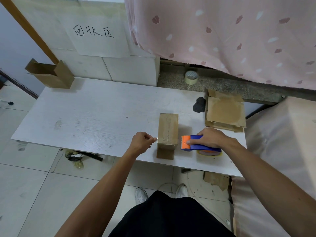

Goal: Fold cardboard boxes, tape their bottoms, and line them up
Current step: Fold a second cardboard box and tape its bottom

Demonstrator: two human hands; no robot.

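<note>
A small folded cardboard box (168, 129) stands on the white table (85, 117) with its taped bottom facing up. A strip of clear tape crosses its near end. My left hand (142, 141) pinches the loose end of that tape just left of the box. My right hand (211, 138) grips a blue and orange tape dispenser (196, 145) just right of the box, its toothed blade pointing at the box. A stack of flat unfolded boxes (224, 111) lies at the table's right rear.
An open folded box (51, 74) sits at the table's far left corner. A spare tape roll (191, 77) rests on the stone ledge behind. A dark lump (199, 105) lies beside the flat stack. Pink curtain hangs at right; scraps litter the tiled floor.
</note>
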